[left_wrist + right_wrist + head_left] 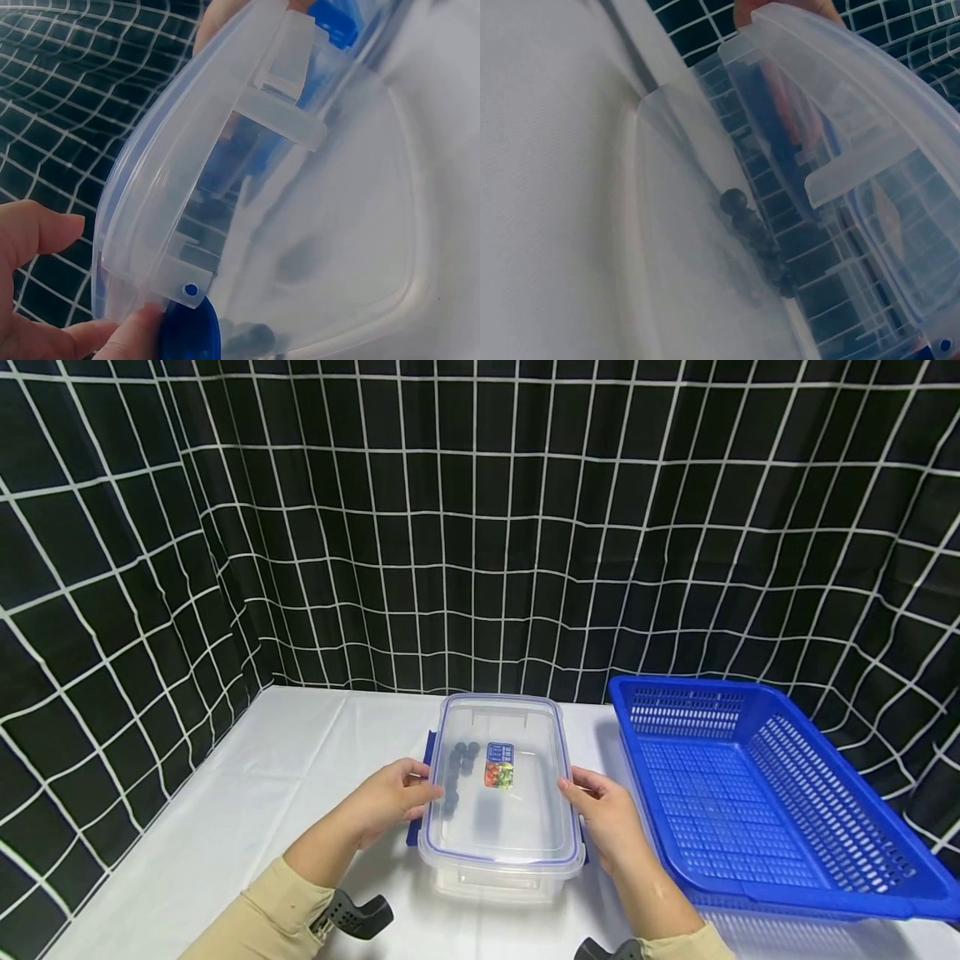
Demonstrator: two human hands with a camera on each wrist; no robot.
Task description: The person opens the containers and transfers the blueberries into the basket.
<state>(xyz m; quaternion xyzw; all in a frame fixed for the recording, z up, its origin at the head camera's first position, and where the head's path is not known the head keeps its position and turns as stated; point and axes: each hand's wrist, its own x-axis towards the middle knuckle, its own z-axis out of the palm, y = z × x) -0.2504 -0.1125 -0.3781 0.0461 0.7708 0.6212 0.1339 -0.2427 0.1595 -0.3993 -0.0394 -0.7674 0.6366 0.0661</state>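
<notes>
A clear plastic lid (532, 814) with a blue seal line and a fruit label lies over a clear food box (495, 887) in the head view. My left hand (395, 793) pinches its left edge, thumb on top, beside a dark blue clasp (415, 828). On the opposite edge my right hand (609, 814) grips with the thumb on top and fingers lower down. Several small dark round pieces (751, 229) sit inside the box, along its left side in the head view. The blue clasp (190, 334) hangs down in the left wrist view.
A large blue plastic basket (641, 777) stands close to the box on the right. White cloth (315, 735) covers the table, and a black curtain with a white grid (480, 543) hangs behind and at the sides.
</notes>
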